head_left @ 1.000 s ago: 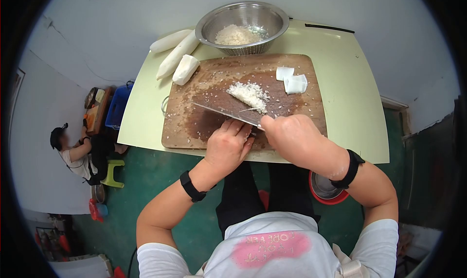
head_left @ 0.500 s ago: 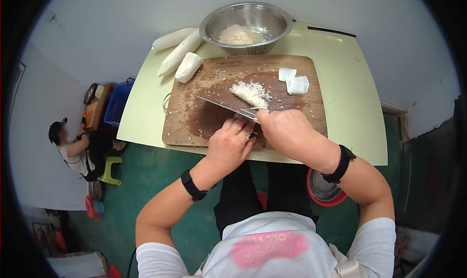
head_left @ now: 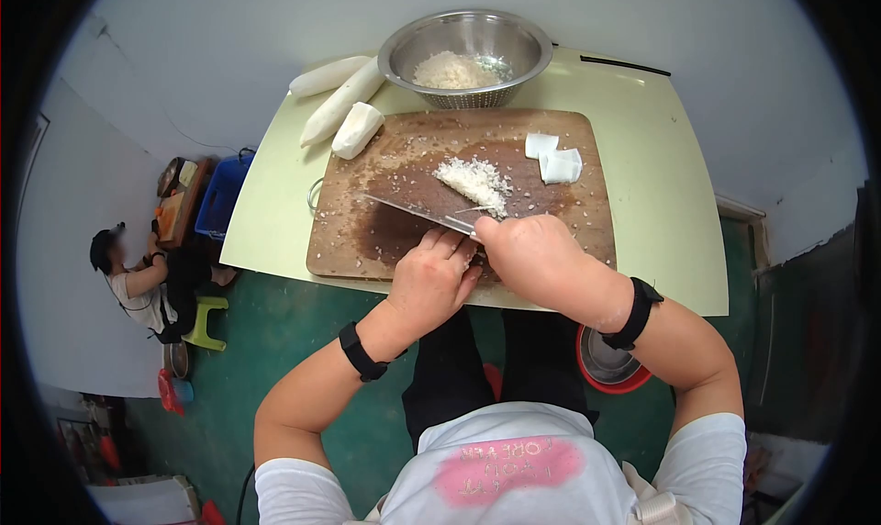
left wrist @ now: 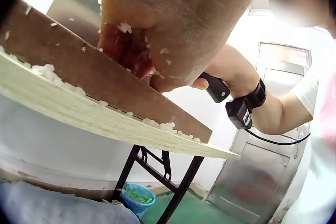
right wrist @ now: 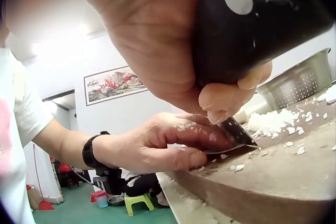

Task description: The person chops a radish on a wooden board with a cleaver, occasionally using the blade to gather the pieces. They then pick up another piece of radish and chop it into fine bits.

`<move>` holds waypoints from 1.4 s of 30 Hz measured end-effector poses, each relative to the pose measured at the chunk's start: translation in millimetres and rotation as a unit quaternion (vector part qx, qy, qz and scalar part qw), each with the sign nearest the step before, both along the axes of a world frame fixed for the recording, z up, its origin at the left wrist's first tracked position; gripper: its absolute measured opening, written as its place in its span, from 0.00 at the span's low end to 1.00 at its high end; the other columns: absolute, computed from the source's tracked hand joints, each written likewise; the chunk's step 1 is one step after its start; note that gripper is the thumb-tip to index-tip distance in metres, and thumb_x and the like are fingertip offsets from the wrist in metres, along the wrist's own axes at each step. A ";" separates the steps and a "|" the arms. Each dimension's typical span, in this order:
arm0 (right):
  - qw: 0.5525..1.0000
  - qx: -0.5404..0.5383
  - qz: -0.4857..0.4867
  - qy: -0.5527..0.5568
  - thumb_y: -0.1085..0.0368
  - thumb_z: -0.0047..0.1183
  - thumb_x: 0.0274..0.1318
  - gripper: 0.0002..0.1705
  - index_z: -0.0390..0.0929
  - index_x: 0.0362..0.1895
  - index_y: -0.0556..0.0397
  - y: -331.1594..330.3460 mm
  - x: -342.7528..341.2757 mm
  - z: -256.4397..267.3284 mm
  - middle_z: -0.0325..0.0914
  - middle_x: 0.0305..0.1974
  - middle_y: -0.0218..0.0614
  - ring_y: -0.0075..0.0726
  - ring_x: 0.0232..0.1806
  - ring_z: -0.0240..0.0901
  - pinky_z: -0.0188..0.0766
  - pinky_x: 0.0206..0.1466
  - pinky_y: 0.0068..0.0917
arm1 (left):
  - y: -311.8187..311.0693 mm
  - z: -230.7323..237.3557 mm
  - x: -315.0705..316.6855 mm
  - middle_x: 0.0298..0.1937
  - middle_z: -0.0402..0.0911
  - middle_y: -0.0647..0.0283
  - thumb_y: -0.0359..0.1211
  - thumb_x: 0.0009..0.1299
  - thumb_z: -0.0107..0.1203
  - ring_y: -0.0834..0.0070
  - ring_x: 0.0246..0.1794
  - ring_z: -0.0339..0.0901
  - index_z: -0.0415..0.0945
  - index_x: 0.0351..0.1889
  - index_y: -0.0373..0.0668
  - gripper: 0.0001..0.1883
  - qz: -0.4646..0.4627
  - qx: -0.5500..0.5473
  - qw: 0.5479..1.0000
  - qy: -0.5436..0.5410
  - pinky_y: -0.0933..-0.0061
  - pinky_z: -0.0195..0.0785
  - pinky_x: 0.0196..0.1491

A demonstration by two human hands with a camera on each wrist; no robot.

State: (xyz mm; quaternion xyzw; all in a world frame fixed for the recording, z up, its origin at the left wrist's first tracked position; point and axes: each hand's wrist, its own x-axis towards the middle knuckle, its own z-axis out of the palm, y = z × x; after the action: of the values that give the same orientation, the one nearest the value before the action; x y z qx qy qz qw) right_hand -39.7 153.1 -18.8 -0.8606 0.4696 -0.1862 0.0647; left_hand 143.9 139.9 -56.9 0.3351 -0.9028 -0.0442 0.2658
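My right hand [head_left: 532,257] grips the black handle [right wrist: 262,19] of a broad knife [head_left: 418,211], whose blade slants to the left above the cutting board [head_left: 344,240]. Close beside the blade, my left hand [head_left: 429,282] presses on the board's near edge with bent fingers. A thin white slice [right wrist: 226,151] shows under these fingers in the right wrist view; most of it is hidden. Finely chopped white bits [head_left: 477,184] lie heaped behind the knife. Two or so flat white pieces [head_left: 560,166] rest at the board's right. Small bits cling to my left hand [left wrist: 168,29].
Behind the board stands a perforated metal bowl [head_left: 518,59] with white shreds [head_left: 450,70]. White radishes [head_left: 341,103] and a peeled chunk [head_left: 357,130] lie at the left. A red basin [head_left: 613,364] is on the floor. Another person [head_left: 138,282] sits at far left beside a blue crate [head_left: 223,195].
The knife and my right hand have shifted slightly left and toward my body, nearer to my left fingers. My left hand stays nearly in place. The view has tilted a little.
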 end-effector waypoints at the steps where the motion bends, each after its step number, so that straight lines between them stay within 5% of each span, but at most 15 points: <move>1: 1.000 -0.010 -0.008 0.002 0.70 0.54 0.48 0.07 0.69 0.29 0.56 -1.1 -2.3 -1.5 0.76 0.19 0.48 0.54 0.24 0.77 0.73 0.26 0.45 | 0.0 -1.0 0.3 0.45 0.78 0.54 0.32 0.58 0.61 0.55 0.47 0.75 0.78 0.45 0.36 0.17 0.001 -0.002 1.000 0.000 0.61 0.73 0.48; 8: 0.998 0.051 -0.023 0.039 0.70 0.54 0.48 0.08 0.70 0.31 0.58 17.6 -8.3 13.5 0.77 0.21 0.49 0.55 0.27 0.79 0.74 0.29 0.45 | 0.3 -3.6 2.0 0.46 0.77 0.53 0.32 0.57 0.62 0.55 0.49 0.74 0.78 0.46 0.36 0.18 0.005 0.003 1.000 -0.008 0.61 0.72 0.49; 18: 1.000 -0.013 0.019 -0.017 0.71 0.54 0.46 0.06 0.70 0.28 0.57 -4.6 0.6 4.1 0.74 0.17 0.49 0.57 0.22 0.76 0.73 0.25 0.46 | -0.2 1.9 3.2 0.48 0.77 0.52 0.32 0.57 0.63 0.54 0.51 0.73 0.78 0.46 0.35 0.19 -0.013 0.032 0.999 -0.017 0.59 0.71 0.52; 20: 0.999 0.035 -0.008 0.029 0.69 0.56 0.46 0.09 0.71 0.32 0.58 -4.1 0.5 8.4 0.78 0.24 0.50 0.56 0.29 0.79 0.75 0.31 0.46 | -1.6 2.4 6.1 0.48 0.77 0.52 0.32 0.57 0.62 0.54 0.51 0.73 0.77 0.47 0.35 0.20 -0.013 0.037 0.999 -0.026 0.59 0.70 0.53; 23: 0.999 -0.014 -0.027 -0.021 0.70 0.54 0.47 0.05 0.70 0.27 0.57 0.7 -3.5 -1.4 0.75 0.18 0.50 0.56 0.23 0.77 0.73 0.25 0.46 | -0.6 1.4 7.7 0.49 0.76 0.52 0.32 0.58 0.62 0.53 0.52 0.73 0.76 0.49 0.35 0.21 -0.031 0.028 0.999 -0.017 0.58 0.69 0.55; 42: 0.999 0.028 -0.032 0.032 0.67 0.54 0.49 0.08 0.70 0.32 0.56 9.9 -2.1 4.0 0.78 0.22 0.47 0.53 0.28 0.80 0.75 0.31 0.44 | 7.7 3.3 8.5 0.50 0.75 0.49 0.34 0.58 0.62 0.51 0.55 0.70 0.76 0.49 0.32 0.22 -0.016 0.038 0.998 -0.049 0.57 0.70 0.56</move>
State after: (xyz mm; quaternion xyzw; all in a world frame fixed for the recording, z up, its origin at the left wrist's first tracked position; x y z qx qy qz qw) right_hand -41.8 163.0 -14.8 -0.8484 0.5037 -0.1477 0.0681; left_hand 152.3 147.6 -53.6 0.3324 -0.9176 -0.0664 0.2079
